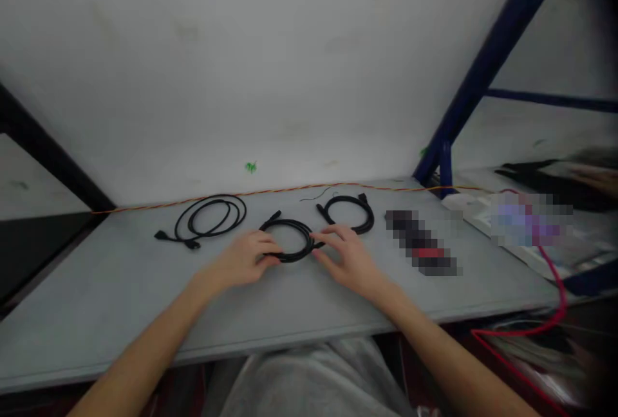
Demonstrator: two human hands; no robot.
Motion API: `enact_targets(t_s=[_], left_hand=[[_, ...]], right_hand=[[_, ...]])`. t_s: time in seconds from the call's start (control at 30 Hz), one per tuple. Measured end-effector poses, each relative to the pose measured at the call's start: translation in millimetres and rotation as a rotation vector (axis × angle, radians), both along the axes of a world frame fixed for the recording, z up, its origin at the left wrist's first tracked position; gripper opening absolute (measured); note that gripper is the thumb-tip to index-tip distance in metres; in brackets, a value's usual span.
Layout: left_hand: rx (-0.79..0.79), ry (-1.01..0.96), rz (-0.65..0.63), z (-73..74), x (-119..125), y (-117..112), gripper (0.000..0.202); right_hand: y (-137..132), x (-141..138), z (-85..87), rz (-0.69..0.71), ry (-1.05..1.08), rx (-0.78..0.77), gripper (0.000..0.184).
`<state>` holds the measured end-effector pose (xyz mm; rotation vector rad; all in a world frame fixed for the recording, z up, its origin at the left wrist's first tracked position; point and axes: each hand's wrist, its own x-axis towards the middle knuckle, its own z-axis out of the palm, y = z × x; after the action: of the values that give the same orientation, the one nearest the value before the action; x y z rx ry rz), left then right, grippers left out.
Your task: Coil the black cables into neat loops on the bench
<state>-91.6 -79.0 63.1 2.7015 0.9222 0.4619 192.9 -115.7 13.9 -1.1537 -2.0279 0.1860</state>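
A black cable (291, 257) lies coiled in a ring at the middle of the grey shelf (270, 304), with one plug end pointing up and back. My left hand (248, 257) grips the left side of this coil between thumb and fingers. On its right side my right hand (345, 256) pinches the coil near the other cable end. Behind my right hand rests a second, tightly coiled black cable (371, 217) with its plug at the top. To the left lies a looser black cable (212, 231), its two plugs towards the front left.
A pixelated dark object with a red part (427, 253) lies at the right. Past it stand a white tray (512, 253) and a red cord (562, 295). A twisted orange wire (290, 189) runs along the back wall. Blue posts (476, 76) frame the right side.
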Motion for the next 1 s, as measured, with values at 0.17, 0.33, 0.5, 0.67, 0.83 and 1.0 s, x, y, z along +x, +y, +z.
enact_targets(t_s=[0.17,0.33,0.5,0.67,0.83,1.0], left_hand=[[-0.041,-0.212,0.106,36.1,15,8,0.021],[-0.026,-0.344,0.276,84.4,42,32,0.027],[-0.080,-0.343,0.379,120.9,81,63,0.041],[0.102,-0.263,0.343,123.9,136,84,0.037],[0.394,-0.005,0.296,81.8,198,80,0.030],[0.557,0.203,0.100,19.8,232,70,0.032]], right_hand=[[-1,39,-5.1,-0.203,0.305,0.082,0.026],[-1,50,-11.2,-0.303,0.439,0.087,0.020],[-2,40,-12.4,-0.176,0.400,0.051,0.021],[-1,39,-14.1,-0.076,0.285,-0.012,0.025],[0,40,-15.5,-0.087,0.206,-0.031,0.027],[-1,36,-16.7,-0.047,0.097,-0.055,0.028]])
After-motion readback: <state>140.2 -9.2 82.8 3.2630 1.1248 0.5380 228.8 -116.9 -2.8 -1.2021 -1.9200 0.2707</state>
